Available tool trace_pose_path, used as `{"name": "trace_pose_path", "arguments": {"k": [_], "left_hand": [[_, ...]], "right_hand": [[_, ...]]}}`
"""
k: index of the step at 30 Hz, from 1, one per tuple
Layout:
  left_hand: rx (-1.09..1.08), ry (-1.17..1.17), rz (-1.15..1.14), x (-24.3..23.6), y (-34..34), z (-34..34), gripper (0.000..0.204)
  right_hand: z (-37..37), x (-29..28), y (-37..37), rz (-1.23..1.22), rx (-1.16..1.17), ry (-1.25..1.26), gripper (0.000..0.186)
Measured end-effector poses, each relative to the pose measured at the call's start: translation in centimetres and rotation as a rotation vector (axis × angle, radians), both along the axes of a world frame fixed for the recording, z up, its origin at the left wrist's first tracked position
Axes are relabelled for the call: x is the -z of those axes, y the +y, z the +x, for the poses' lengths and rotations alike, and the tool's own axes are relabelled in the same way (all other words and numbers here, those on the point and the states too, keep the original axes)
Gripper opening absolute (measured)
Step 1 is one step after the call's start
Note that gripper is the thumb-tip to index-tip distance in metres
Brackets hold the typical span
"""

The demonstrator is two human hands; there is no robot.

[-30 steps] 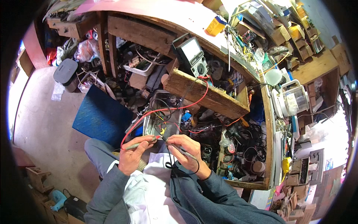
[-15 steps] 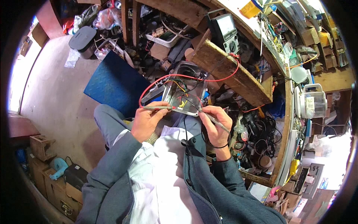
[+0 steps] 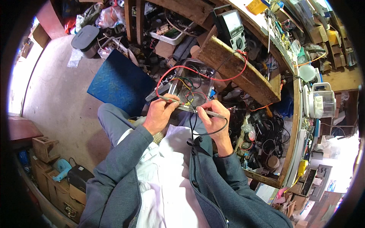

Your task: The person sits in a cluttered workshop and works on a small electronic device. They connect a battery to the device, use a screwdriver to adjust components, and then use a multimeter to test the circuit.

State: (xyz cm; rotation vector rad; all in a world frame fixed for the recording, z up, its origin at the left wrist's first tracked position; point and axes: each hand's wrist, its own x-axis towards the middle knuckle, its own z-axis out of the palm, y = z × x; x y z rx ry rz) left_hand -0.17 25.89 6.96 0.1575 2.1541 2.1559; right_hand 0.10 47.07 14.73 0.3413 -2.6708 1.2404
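My left hand (image 3: pixel 157 117) pinches a grey test probe (image 3: pixel 167 99) with a red lead, its tip pointing right. A second grey probe (image 3: pixel 215 114), on a black lead, sits in the closed fingers of my right hand (image 3: pixel 215 127). Both tips come near each other at the near edge of an open, clear-looking appliance housing (image 3: pixel 207 84) over my lap. Inside it run yellow, green, red and black wires; whether the tips touch anything is too small to tell. The red lead (image 3: pixel 182 67) arcs toward an analog multimeter (image 3: pixel 232 28) on a wooden ledge.
A wooden bench frame (image 3: pixel 239 68) stands ahead and right, with tangled black cables (image 3: pixel 266 133) beneath. A blue textured panel (image 3: pixel 119 81) leans left of the housing. Farther off are a dark bin (image 3: pixel 84 40) and a clear blender-like jug (image 3: pixel 323 100).
Both hands have shifted slightly up, the left rightward and the right leftward, bringing the probes closer together. The black lead now loops below my right hand. Both probes stay gripped.
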Motion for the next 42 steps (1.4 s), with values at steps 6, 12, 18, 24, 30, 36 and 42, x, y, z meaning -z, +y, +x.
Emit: {"name": "trace_pose_path", "arguments": {"k": [6, 12, 18, 24, 30, 36, 42], "left_hand": [[0.020, -0.034, 0.032, 0.3, 0.1, 0.0, 0.016], [0.017, -0.047, 0.022, -0.1, 0.0, 0.2, 0.017], [-0.003, -0.058, 0.064, 0.2, 0.2, 0.3, 0.016], [-0.002, -0.063, 0.094, 0.2, 0.3, 0.4, 0.016], [-0.004, -0.058, 0.088, 0.1, 0.3, 0.4, 0.017], [-0.006, -0.056, 0.100, 0.5, 0.4, 0.5, 0.016], [-0.043, -0.040, 0.086, 0.2, 0.5, 0.4, 0.016]], "right_hand": [[0.0, -0.2, -0.3, 0.046, -0.053, 0.080, 0.015], [-0.6, -0.7, -0.5, 0.114, -0.161, 0.135, 0.015], [0.0, -2.1, -1.1, 0.011, -0.100, 0.027, 0.017], [-0.4, -1.1, -1.0, 0.122, -0.111, 0.004, 0.015], [-0.7, -0.5, -0.8, 0.084, -0.115, 0.028, 0.014], [-0.9, -0.2, -1.2, 0.123, -0.089, 0.020, 0.013], [-1.1, -0.2, -1.2, 0.111, -0.090, 0.028, 0.013]]}}
